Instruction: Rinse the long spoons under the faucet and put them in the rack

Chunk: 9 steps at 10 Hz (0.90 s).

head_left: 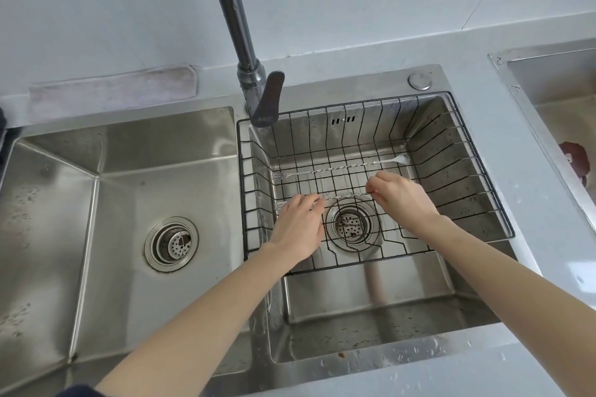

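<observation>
Both hands (pixel 348 206) on a twisted spoon (pixel 346 196) inside the rack (pixel 451 171)

A folded grey cloth (pixel 113 92) is lying on the desk (pixel 503 126) behind the left basin (pixel 64 203), against the wall. A round button (pixel 420 81) is sitting near the right basin's back corner. Water drops are dotting the front rim.

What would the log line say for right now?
left hand + right hand: holding twisted spoon | over rack | another utensil already in rack
</observation>
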Tool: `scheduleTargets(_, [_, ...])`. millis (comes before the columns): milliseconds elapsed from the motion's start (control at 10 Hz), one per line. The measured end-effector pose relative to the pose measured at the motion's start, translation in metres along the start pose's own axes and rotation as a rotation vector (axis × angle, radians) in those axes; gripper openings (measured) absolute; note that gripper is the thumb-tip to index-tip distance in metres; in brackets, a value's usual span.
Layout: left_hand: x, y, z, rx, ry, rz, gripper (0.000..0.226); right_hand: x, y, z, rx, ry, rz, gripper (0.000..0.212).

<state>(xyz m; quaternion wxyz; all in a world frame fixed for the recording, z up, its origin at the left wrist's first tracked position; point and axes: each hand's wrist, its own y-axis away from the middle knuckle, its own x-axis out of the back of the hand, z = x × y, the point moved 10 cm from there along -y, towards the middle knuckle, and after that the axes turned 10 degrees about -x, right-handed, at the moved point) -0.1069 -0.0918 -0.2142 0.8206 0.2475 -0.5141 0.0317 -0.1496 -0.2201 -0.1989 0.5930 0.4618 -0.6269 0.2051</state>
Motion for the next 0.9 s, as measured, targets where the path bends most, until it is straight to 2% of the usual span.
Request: scheduleTargets(900, [0.0044, 0.0049, -0.0038, 0.001, 0.031, -0.017, 0.051, 0.0005, 0.0001, 0.0057, -0.089, 0.129, -0.015, 0.029])
